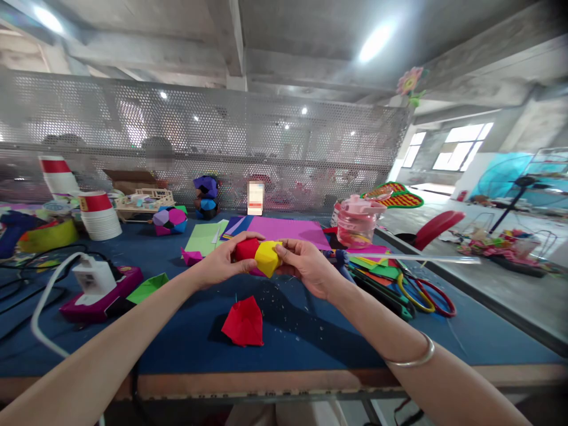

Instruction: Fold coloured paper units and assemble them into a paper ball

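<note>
Above the blue table (186,337), my left hand (226,260) is closed on a red folded paper piece (247,251). A yellow folded paper piece (267,258) sits right against it, and my right hand (304,266) pinches its right edge. Whether the two pieces are joined I cannot tell, since fingers cover part of them. Some magenta paper shows just beneath. Nearer the table's front edge lies a loose red folded paper piece (244,321). Green sheets (202,238) and purple sheets (288,229) lie behind my hands.
To the right are red-and-yellow-handled scissors (437,296), paper scraps, a glue gun and a pink-lidded jar (356,222). On the left stand a purple power strip (102,296) with a white charger, paper cups (100,219) and a multicoloured paper ball (170,220). A phone (255,198) leans upright behind.
</note>
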A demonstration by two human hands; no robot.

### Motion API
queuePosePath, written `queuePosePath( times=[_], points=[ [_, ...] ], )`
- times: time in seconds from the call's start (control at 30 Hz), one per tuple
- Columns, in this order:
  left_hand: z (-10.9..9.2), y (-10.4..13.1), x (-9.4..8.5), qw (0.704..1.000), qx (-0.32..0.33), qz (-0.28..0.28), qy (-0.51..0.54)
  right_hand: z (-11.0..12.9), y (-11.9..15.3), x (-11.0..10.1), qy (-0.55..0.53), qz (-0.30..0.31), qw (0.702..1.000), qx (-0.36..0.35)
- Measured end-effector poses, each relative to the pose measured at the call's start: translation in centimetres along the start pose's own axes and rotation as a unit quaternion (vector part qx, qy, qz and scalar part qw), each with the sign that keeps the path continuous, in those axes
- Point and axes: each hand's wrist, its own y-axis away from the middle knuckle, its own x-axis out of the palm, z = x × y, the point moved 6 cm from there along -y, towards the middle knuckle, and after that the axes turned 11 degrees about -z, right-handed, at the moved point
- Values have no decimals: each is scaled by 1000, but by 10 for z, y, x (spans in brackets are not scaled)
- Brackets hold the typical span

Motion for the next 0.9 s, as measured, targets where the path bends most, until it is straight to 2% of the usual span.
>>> queuePosePath(
  times=[0.2, 0.47, 0.53, 0.67, 0.77, 0.9],
  points=[
    [-3, 0, 1, 1000, 30, 4, -9, -1, 0, -1, 3, -5, 1000, 9],
    [-1, 1, 2, 999, 10, -13, 30, -3, -1, -2, 2, -2, 1000, -2],
    [1, 1, 3, 998, -8, -16, 55, -1, 0, -2, 5, -5, 1000, -6],
    [10, 4, 8, 984, -91, -1, 156, 8, 1, -4, 43, -28, 998, -46],
    [15, 4, 9, 962, -139, -5, 236, 15, 0, -8, 82, -69, 989, -98],
    [18, 3, 4, 923, -173, -29, 342, 12, 0, -8, 73, -86, 991, -75]
  ],
)
